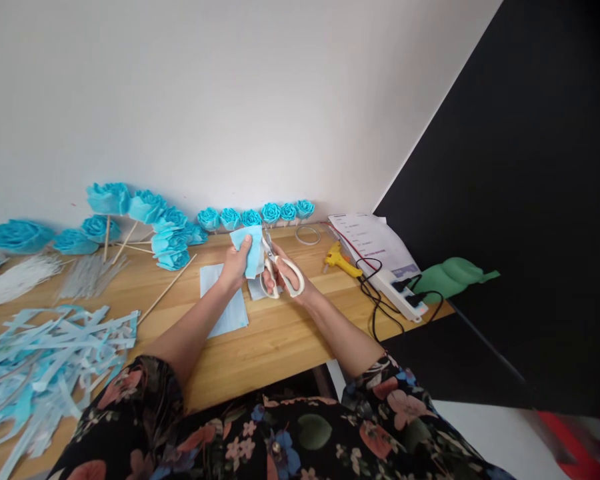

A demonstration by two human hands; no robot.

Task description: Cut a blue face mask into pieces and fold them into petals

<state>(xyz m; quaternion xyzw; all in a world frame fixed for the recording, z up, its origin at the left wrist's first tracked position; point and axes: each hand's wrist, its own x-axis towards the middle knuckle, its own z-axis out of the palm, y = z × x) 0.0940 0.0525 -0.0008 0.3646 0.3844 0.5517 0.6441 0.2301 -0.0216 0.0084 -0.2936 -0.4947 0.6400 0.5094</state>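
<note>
My left hand (237,265) pinches a folded light-blue sheet (255,252), thumb on its face, above the table. Through the handles of white-handled scissors (295,277) go the fingers of my right hand (285,267). The blades point up and away, close beside the sheet's right edge; whether they touch it I cannot tell. Below my left hand a flat light-blue sheet (225,303) lies on the wood. Part of another pale piece (257,289) shows under the scissors, mostly hidden by my hands.
Blue flowers (153,207), some on wooden sticks, line the wall. Cut strips (55,360) heap at the left. On the right are a yellow glue gun (341,260), a power strip (397,293) with black cables, papers (375,243), a ring (307,235) and a green object (450,279).
</note>
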